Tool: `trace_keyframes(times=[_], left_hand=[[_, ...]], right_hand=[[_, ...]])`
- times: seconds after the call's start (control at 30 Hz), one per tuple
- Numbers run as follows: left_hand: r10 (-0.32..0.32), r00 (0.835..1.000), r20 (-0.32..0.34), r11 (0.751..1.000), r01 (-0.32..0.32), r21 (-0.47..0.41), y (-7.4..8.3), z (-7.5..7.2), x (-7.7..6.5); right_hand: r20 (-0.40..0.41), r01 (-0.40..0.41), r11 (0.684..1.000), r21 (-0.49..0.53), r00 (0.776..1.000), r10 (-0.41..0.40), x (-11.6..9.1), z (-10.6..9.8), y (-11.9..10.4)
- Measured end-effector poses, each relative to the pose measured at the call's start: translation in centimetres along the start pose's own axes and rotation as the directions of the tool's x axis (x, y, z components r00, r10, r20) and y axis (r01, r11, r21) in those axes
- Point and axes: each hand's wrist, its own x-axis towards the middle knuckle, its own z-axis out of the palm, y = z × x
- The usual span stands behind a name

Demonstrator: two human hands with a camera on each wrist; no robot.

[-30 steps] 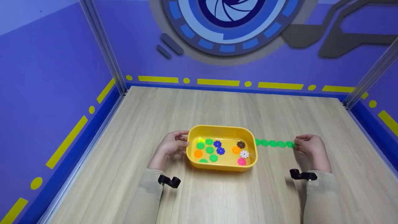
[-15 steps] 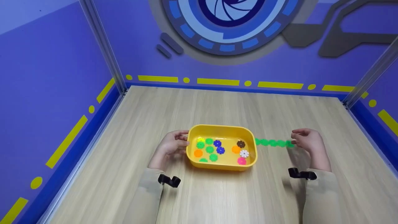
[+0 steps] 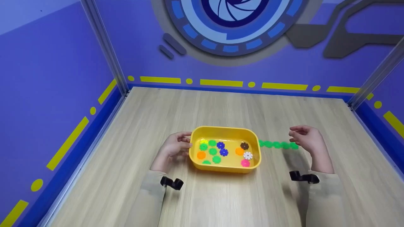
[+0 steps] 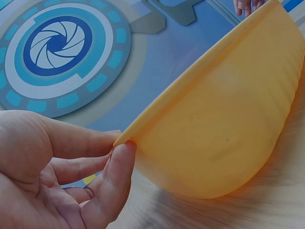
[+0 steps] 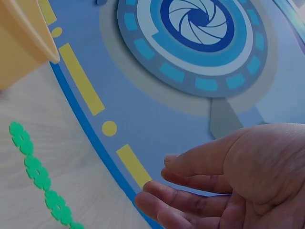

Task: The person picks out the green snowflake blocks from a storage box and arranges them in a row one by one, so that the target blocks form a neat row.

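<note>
My left hand (image 3: 172, 145) pinches the left rim of a yellow plastic basin (image 3: 225, 170); thumb and forefinger on that rim (image 4: 125, 136) show up close in the left wrist view. Notched plastic discs lie inside: several green ones (image 3: 213, 151), two blue (image 3: 223, 152), and orange (image 3: 201, 155), yellow, brown (image 3: 244, 146), white (image 3: 248, 155) and pink (image 3: 245, 163) ones. To the basin's right, a row of joined green discs (image 3: 276, 145) lies on the table. Over its right end hovers my right hand (image 3: 310, 140), fingers loosely bent and holding nothing, as the right wrist view (image 5: 238, 183) confirms.
The wooden tabletop (image 3: 221, 107) is enclosed by blue printed panels (image 3: 132, 53) at the back and both sides. Metal posts (image 3: 104, 44) stand at the rear corners. Black camera mounts (image 3: 172, 183) sit on both wrists.
My right hand has let go of the green row's right end, then lifted and drifted slightly left and away from me. The left hand and basin have stayed put.
</note>
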Motion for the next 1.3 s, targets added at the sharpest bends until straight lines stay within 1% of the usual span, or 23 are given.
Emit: trace_keyframes(times=[0.17, 0.37, 0.6, 0.83, 1.03, 1.13, 1.3], left_hand=[[0.001, 1.000, -0.004, 1.000, -0.001, 0.008, 0.1, 0.0, 0.0], [-0.004, 1.000, -0.009, 1.000, 0.004, 0.023, 0.1, 0.0, 0.0], [-0.005, 1.000, -0.009, 1.000, 0.005, 0.016, 0.2, 0.0, 0.0], [-0.015, 1.000, -0.013, 1.000, 0.015, 0.019, 0.2, 0.0, 0.0], [-0.013, 1.000, -0.009, 1.000, 0.013, 0.011, 0.1, 0.0, 0.1], [-0.009, 1.000, -0.009, 1.000, 0.009, -0.002, 0.0, 0.0, 0.0], [-0.007, 1.000, -0.012, 1.000, 0.007, 0.005, 0.0, 0.0, 0.0]], right_hand=[[-0.001, 0.033, 0.999, -0.026, 0.999, -0.033, -0.2, 0.6, -1.1], [0.004, 0.059, 0.997, -0.057, 0.998, -0.059, -0.4, 1.9, -2.4], [0.023, 0.103, 0.993, -0.057, 0.995, -0.102, -0.7, 3.6, -4.0], [0.054, 0.122, 0.991, -0.056, 0.991, -0.119, -1.1, 5.4, -5.5], [0.098, 0.145, 0.989, -0.016, 0.985, -0.143, -1.2, 7.4, -6.4], [0.126, 0.174, 0.985, 0.005, 0.977, -0.173, -1.3, 8.4, -6.8], [0.183, 0.204, 0.979, 0.027, 0.961, -0.205, -1.7, 10.1, -7.4]])
